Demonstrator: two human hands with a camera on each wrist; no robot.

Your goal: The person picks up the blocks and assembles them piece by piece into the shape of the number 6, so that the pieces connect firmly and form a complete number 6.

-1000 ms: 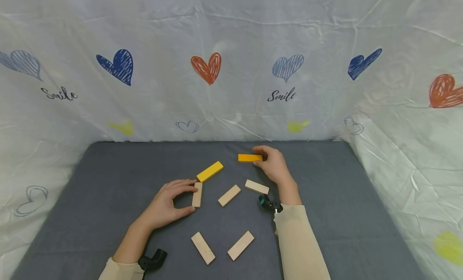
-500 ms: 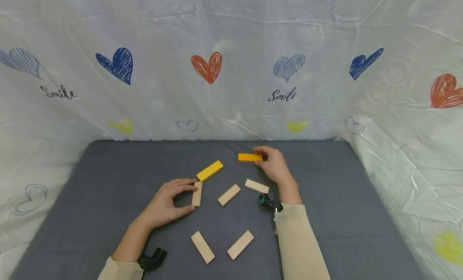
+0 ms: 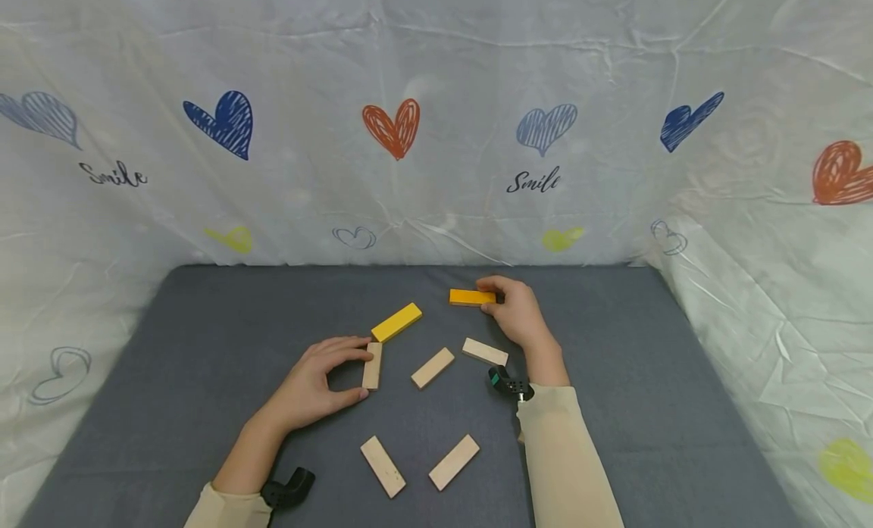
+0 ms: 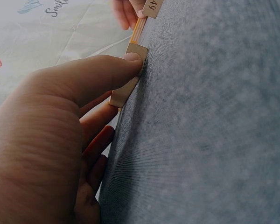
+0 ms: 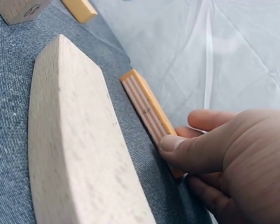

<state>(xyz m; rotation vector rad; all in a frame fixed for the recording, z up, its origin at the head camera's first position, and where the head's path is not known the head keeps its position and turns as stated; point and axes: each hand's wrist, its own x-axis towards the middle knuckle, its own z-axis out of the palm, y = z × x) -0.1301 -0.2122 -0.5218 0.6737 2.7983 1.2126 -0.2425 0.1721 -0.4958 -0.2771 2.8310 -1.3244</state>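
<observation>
My left hand [image 3: 317, 380] pinches a plain wooden block [image 3: 372, 367] end to end, thumb at its near end and fingertips at its far end. A yellow block [image 3: 397, 322] lies slanted just beyond that far end. Farther right, my right hand [image 3: 520, 310] pinches the right end of an orange block [image 3: 467, 297] lying crosswise near the back of the table. In the right wrist view, white stripes run along the side of this orange block [image 5: 142, 105], with the thumb on that side. The left wrist view shows the left thumb pressed on the wooden block [image 4: 126, 88].
Between the hands lie two wooden blocks, a slanted block [image 3: 433, 367] and another block [image 3: 485, 351] by the right wrist. Nearer me are two more, a left block [image 3: 383, 467] and a right block [image 3: 454, 463]. A heart-printed curtain [image 3: 450, 202] borders the grey cloth [image 3: 204, 376].
</observation>
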